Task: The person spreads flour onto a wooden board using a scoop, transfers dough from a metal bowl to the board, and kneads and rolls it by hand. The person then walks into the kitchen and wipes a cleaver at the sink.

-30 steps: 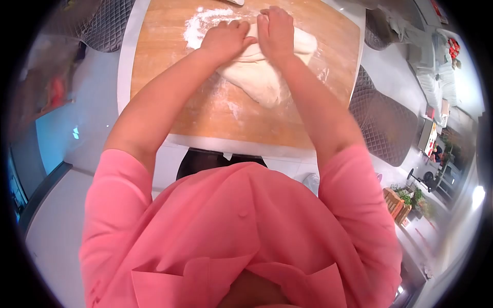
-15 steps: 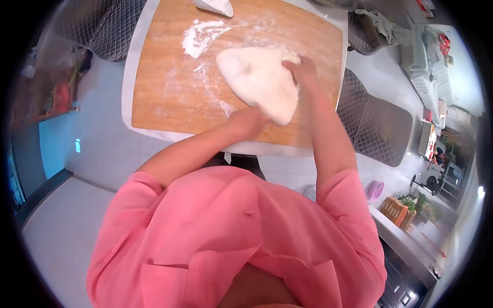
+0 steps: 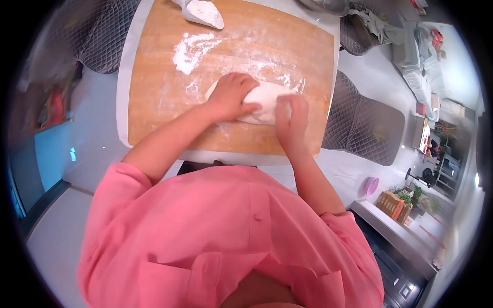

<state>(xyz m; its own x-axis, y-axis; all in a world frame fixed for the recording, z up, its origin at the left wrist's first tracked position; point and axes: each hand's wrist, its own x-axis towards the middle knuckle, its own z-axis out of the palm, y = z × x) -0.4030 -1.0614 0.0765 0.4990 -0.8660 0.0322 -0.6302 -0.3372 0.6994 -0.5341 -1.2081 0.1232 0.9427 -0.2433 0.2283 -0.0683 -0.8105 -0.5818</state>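
A lump of white dough [image 3: 262, 100] lies folded into a long, rounded shape on the floured wooden board [image 3: 154, 110]. My left hand [image 3: 231, 97] is cupped over its left part, fingers bent over the far side and thumb apart along the top. At the right end, my right hand [image 3: 292, 118] has its fingers curled against the dough; they are slightly blurred, and their grip is partly hidden. White flour [image 3: 191, 51] is scattered beyond my left hand. A scoop [image 3: 205, 14] with flour in it rests at the board's far edge.
A white cloth [image 3: 123, 97] shows around the board's edges. Part of a metal bowl [image 3: 326, 6] is at the far right corner. Quilted grey chairs [image 3: 362, 120] stand close to the table on both sides. A pink basin [image 3: 372, 187] is on the floor at right.
The dough has gone from a broad, stretched sheet to a shorter folded roll. My left hand has moved from its near edge up onto it; my right hand has come nearer to me.
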